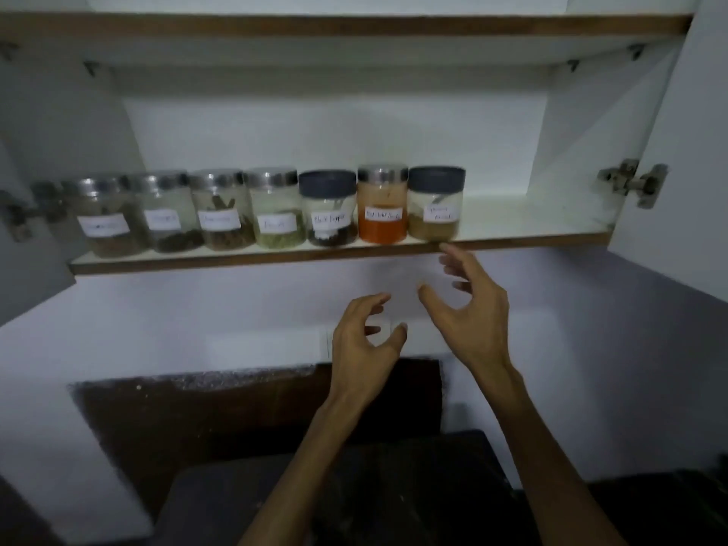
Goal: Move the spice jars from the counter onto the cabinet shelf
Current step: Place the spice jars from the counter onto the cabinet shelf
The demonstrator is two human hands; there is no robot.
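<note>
My right hand (468, 309) hangs just below the front edge of the cabinet shelf (512, 226), fingers spread and loosely curved, holding nothing; its topmost fingertip sits right under the shelf lip beneath the last jar. My left hand (366, 333) is lower and beside it, also empty, thumb and fingers bent toward each other with a gap between them. Both forearms reach up from the bottom of the view.

Above the hands, seven spice jars stand in a row along the shelf front, each touching or just beside its neighbour, each with a white handwritten label. From the right: a dark-lidded jar of tan powder (435, 204), a silver-lidded jar of orange-red powder (382, 206), a dark-lidded jar labelled black pepper (329, 210), then four silver-lidded jars (220, 210) with greenish and brown contents; those labels are too blurred to read. The shelf to the right of the row is bare up to the door hinge (634, 183).

Below, a white wall (157, 317) and a dark counter (220, 490).
</note>
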